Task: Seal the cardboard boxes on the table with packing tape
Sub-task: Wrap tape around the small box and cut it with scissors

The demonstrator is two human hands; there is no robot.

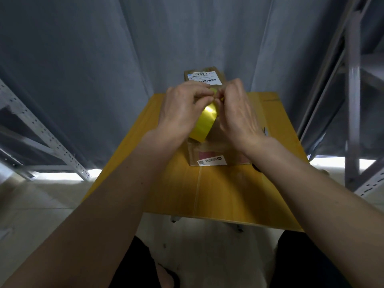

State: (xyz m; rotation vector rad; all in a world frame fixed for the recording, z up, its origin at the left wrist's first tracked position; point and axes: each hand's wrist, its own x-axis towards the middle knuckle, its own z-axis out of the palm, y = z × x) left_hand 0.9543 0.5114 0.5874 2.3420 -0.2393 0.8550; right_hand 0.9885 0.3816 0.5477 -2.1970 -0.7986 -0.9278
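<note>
Head view. My left hand [182, 107] grips the roll of tape [204, 123], fingers curled over its upper side; the yellowish roll sits tilted, its glossy outer face toward me. My right hand [239, 113] is beside it, fingertips [223, 94] bunched together and pinching at the top edge of the roll, where the fingers of both hands meet. Whether a loose end of tape is caught between them I cannot tell; the spot is too small and blurred.

Both hands are raised above the near box [216, 154], a brown cardboard carton resting on the table [176, 188]. The side facing me carries a white label [212, 160] with a square code, set over a red patch. The carton's top is mostly hidden behind my hands and the roll.

A second box [220, 74] stands farther back, at the far edge of the table, just beyond my fingers. Its top carries a white shipping label [202, 77] with a barcode and the printed number 4977.

The table has a yellow wood-grain top. A grey curtain [104, 69] hangs behind it. Metal shelf posts with punched holes [41, 132] stand to the left, and more grey posts [353, 100] to the right. The floor [41, 204] is pale.
</note>
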